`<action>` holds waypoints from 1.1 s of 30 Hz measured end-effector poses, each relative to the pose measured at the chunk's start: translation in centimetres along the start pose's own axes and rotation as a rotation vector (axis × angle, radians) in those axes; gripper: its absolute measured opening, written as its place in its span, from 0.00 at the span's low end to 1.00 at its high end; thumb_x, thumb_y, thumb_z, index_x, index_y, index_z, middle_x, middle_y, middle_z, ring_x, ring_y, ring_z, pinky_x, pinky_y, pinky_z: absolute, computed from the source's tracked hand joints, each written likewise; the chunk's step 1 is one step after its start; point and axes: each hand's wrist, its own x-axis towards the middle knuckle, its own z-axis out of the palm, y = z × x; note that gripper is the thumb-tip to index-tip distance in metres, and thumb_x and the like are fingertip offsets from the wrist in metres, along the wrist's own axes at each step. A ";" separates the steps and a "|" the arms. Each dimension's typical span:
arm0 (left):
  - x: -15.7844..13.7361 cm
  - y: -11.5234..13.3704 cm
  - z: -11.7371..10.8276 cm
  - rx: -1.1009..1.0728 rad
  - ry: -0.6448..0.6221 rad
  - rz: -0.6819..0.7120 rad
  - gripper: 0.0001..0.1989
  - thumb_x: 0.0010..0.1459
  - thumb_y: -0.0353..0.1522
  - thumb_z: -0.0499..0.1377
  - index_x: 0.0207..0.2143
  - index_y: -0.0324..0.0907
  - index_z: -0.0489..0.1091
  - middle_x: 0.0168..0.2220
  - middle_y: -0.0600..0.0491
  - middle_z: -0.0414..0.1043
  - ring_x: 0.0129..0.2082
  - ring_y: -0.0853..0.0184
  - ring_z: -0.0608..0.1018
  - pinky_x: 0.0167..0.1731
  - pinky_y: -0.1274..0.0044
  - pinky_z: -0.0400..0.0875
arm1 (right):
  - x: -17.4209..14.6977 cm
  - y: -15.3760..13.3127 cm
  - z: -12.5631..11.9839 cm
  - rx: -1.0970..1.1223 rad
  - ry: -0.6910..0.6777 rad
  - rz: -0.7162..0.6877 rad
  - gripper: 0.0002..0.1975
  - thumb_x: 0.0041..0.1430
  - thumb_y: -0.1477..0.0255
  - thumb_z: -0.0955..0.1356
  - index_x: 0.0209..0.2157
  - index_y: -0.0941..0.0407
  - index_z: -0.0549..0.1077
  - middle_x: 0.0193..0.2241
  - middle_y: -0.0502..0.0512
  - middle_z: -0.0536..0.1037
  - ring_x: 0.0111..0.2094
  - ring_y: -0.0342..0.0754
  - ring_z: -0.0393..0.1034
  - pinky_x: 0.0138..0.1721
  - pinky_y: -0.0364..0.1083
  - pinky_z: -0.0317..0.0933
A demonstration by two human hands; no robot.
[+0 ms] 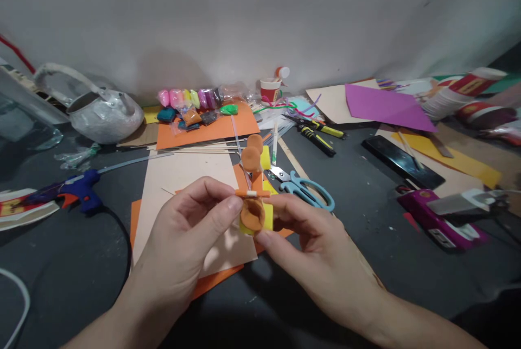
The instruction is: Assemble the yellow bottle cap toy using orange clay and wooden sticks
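Note:
Between both hands is a small orange and yellow craft model [253, 217], held up over the table. It has round orange discs, yellow pieces and an orange crossbar with a white middle. My left hand [193, 229] pinches the crossbar's left end between thumb and fingers. On the other side, my right hand [311, 240] grips the model with its thumb low and its index finger by the crossbar. Below lie a cream sheet [189, 170] and orange sheets [217, 282]. Blue-handled scissors [307, 189] rest just beyond my right hand.
A blue glue gun [87, 191] lies left, near a silver kettle [106, 115]. Bagged coloured clay [191, 99] sits at the back. Yellow-black pliers [317, 134], a black phone [402, 162] and a purple power strip [442, 219] are to the right, with a purple sheet [386, 105] behind.

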 end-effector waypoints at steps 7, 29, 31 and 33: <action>-0.1 0.2 -0.2 -0.010 -0.037 -0.024 0.04 0.58 0.31 0.71 0.30 0.47 0.80 0.29 0.61 0.81 0.31 0.77 0.80 0.35 0.91 0.74 | 0.0 -0.1 0.0 0.004 -0.011 0.016 0.08 0.59 0.72 0.70 0.41 0.54 0.77 0.30 0.47 0.81 0.31 0.41 0.77 0.31 0.37 0.72; -0.7 0.7 0.3 0.378 -0.021 0.090 0.06 0.62 0.29 0.64 0.36 0.51 0.78 0.35 0.63 0.76 0.34 0.79 0.81 0.36 0.93 0.73 | 0.0 -0.6 -0.1 -0.125 -0.041 -0.063 0.07 0.59 0.76 0.70 0.40 0.57 0.78 0.29 0.46 0.82 0.30 0.39 0.78 0.33 0.33 0.70; -0.8 0.8 0.2 0.394 -0.024 0.092 0.05 0.62 0.30 0.65 0.36 0.51 0.78 0.35 0.63 0.75 0.34 0.79 0.81 0.36 0.93 0.73 | 0.0 -0.5 0.0 -0.129 -0.042 -0.071 0.07 0.59 0.75 0.70 0.40 0.57 0.78 0.30 0.46 0.82 0.30 0.39 0.78 0.33 0.33 0.70; -0.9 0.7 0.0 0.422 -0.015 0.104 0.05 0.62 0.30 0.65 0.36 0.51 0.77 0.36 0.64 0.75 0.34 0.79 0.81 0.36 0.92 0.73 | 0.0 -0.5 0.1 -0.129 -0.045 -0.068 0.07 0.60 0.74 0.70 0.40 0.57 0.78 0.30 0.47 0.82 0.31 0.39 0.79 0.33 0.34 0.71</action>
